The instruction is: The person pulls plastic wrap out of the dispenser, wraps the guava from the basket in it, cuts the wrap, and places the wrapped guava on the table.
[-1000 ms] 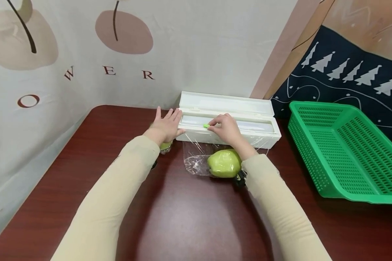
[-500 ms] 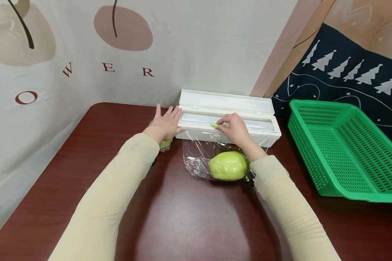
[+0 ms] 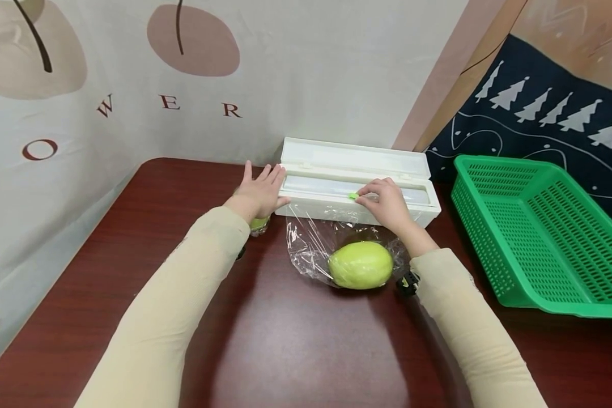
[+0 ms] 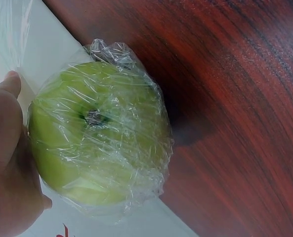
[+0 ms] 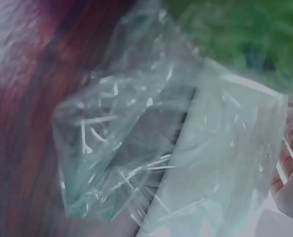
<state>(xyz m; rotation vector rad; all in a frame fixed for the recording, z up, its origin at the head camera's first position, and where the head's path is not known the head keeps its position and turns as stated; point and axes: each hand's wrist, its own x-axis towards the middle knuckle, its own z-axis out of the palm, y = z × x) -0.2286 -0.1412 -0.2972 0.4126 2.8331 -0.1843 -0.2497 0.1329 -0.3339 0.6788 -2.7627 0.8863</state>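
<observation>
My left hand (image 3: 257, 195) lies with spread fingers against the left end of a white cling film box (image 3: 311, 211). Thumb and fingers of my right hand (image 3: 387, 204) pinch a small bright green slider (image 3: 353, 196) on the box's front edge. From that edge, clear cling film (image 3: 306, 243) hangs down onto the table and covers part of a smooth green fruit (image 3: 361, 266). Below my left hand sits another green fruit (image 4: 97, 143), wrapped in wrinkled film; the hand and wrist mostly hide it in the head view. Film fills much of the right wrist view.
The box's white lid (image 3: 354, 157) stands open at the back. To the right is a green plastic basket (image 3: 489, 243) with perforated walls. A printed cloth (image 3: 194, 130) hangs behind the dark red table (image 3: 306, 340).
My right hand has slid the green slider to the right along the box edge. The partly covered fruit has rolled a little right and toward me. My left hand has stayed put.
</observation>
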